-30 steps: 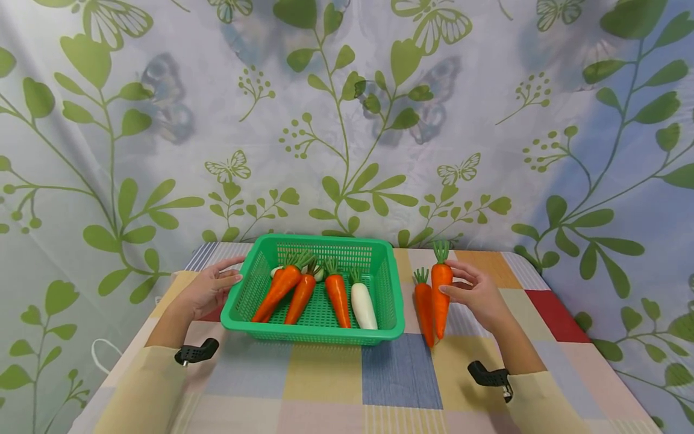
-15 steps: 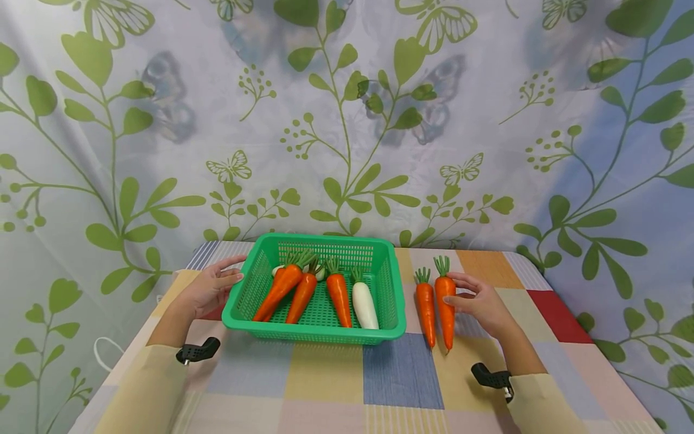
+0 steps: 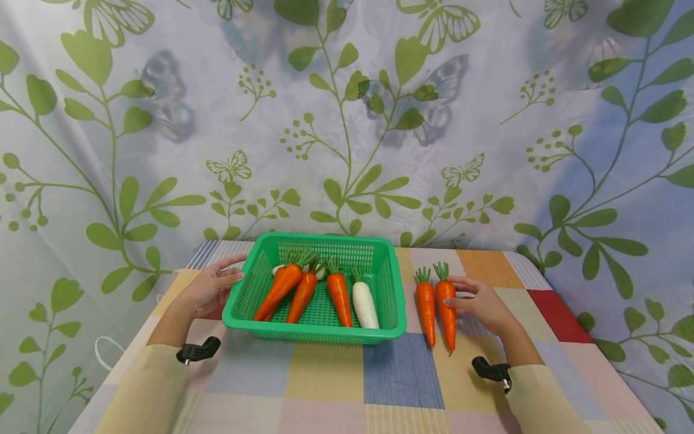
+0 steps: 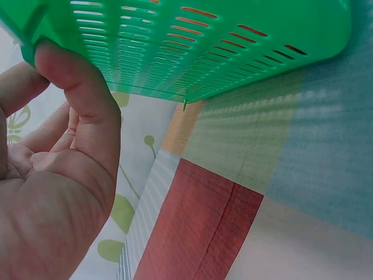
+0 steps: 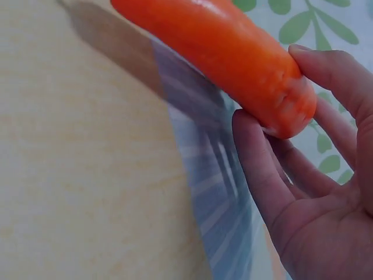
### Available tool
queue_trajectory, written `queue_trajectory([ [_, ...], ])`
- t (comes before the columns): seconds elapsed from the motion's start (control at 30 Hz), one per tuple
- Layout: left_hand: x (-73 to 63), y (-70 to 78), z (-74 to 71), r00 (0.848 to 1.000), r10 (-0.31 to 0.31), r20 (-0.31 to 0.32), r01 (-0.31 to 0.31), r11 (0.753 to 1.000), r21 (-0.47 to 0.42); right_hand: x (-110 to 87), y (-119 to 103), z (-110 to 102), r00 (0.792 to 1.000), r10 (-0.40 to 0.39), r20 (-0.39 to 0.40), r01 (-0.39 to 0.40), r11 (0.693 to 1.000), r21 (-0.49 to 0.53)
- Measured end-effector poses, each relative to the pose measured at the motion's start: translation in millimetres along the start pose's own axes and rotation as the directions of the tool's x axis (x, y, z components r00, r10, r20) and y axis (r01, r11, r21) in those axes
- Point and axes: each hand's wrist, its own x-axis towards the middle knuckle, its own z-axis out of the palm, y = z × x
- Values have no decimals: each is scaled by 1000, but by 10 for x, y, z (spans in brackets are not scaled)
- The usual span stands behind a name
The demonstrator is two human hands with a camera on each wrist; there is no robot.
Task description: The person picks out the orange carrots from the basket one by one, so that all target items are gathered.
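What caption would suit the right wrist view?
Right hand pinching an orange carrot, its shadow cast across the cloth.

A: Where is passage available?

B: Across the tablecloth (image 3: 325, 377) at lower centre, in front of the green basket (image 3: 314, 333); right of centre, only a narrow strip separates basket and left carrot (image 3: 426, 310)

A: Which obstructions apply?

B: Left of centre, the left hand (image 3: 208, 289) blocks the basket's rim; farther right, the right hand (image 3: 479, 304) blocks the right carrot's (image 3: 446, 301) outer side; across the upper frame, the patterned curtain (image 3: 303, 199) closes the rear
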Motion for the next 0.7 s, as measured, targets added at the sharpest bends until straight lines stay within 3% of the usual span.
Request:
queue_trajectory([
  [0.4, -5, -1, 3, 1000, 1, -3, -1, 1000, -12, 105, -1, -7, 996, 87, -2, -87, 994, -71],
  [0.7, 0, -15, -4, 1000, 13, 4, -13, 1000, 2, 134, -6, 9, 995, 96, 15, -94, 991, -97],
])
